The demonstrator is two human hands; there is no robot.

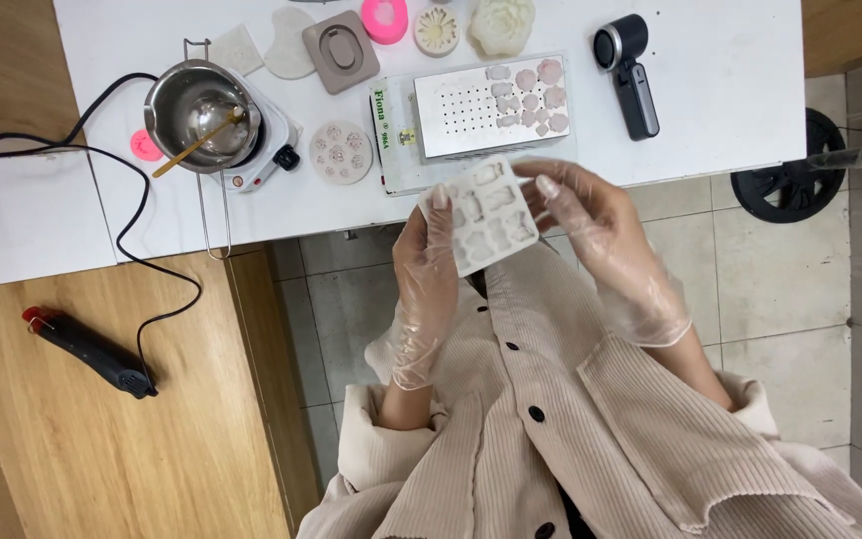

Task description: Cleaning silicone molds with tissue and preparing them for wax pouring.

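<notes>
White table (730, 90) over pale tiled floor (780, 279); wooden bench (82, 439) at left, black wheel (785, 185) at right beside table edge. Even, soft light.

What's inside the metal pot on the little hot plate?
A wooden stick leans inside the metal pot, its end over the rim. Glare hides whether the pot bottom holds liquid.

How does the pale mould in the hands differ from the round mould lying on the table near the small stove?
The held mould is roughly square; the round mould is a disc. The held mould is off the table, tilted, gripped by the gloved left hand and right hand; the round mould lies flat, untouched. Both are pale and carry several small shaped cavities.
</notes>
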